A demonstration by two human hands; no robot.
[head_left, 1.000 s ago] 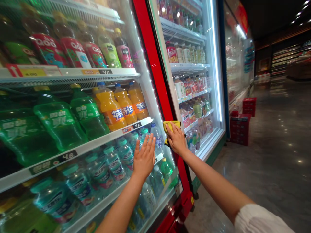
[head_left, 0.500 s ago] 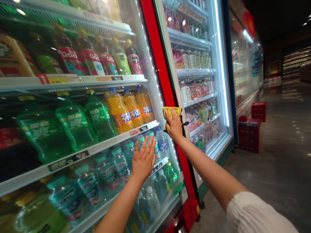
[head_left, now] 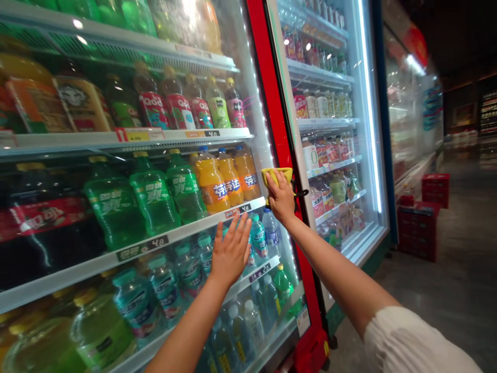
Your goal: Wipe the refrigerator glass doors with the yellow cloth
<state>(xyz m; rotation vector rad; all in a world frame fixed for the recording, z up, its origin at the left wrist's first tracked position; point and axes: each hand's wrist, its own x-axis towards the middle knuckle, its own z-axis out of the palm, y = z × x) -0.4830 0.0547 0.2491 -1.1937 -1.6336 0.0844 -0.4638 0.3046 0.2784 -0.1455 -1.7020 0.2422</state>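
My right hand (head_left: 280, 198) presses a folded yellow cloth (head_left: 286, 173) with dark edging against the red door frame (head_left: 272, 98) of a drinks cooler, where the frame meets the glass. A dark loop (head_left: 302, 193) sticks out to the right of that hand. My left hand (head_left: 232, 253) is spread flat at the glass door, fingers pointing up, holding nothing. Behind its fingertips runs a shelf edge with a price tag (head_left: 244, 209). Orange soda bottles (head_left: 212, 178) stand just above it, and blue-capped bottles (head_left: 259, 235) show beside it.
Green soda bottles (head_left: 153, 194) and a cola bottle (head_left: 50, 217) fill the shelf on the left. A second lit cooler (head_left: 330, 122) adjoins on the right. Red boxes (head_left: 418, 230) are stacked on the shiny floor (head_left: 462, 290) beyond it.
The view has swung left, so the coolers appear further right. Both hands have shifted slightly left relative to the door, the cloth moving from the red frame toward the glass edge.
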